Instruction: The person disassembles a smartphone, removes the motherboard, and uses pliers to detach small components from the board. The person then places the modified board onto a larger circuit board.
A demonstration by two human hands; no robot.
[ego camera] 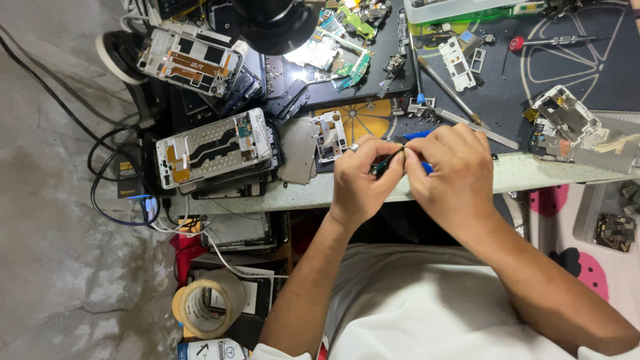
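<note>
Left hand (360,180) pinching small dark part (385,163) | right hand (448,175) pinching its other end | part between both hands' fingertips

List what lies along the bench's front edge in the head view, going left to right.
Black cable loop → stack of phone frames → grey metal plate → left hand → right hand → dismantled phone frame with a white ribbon.

Small dark green-black part (385,162) pinched between both hands' fingertips, mostly hidden, kind unclear. Blue tool (419,135) just beyond the fingers, largely covered by right hand (450,170).
</note>
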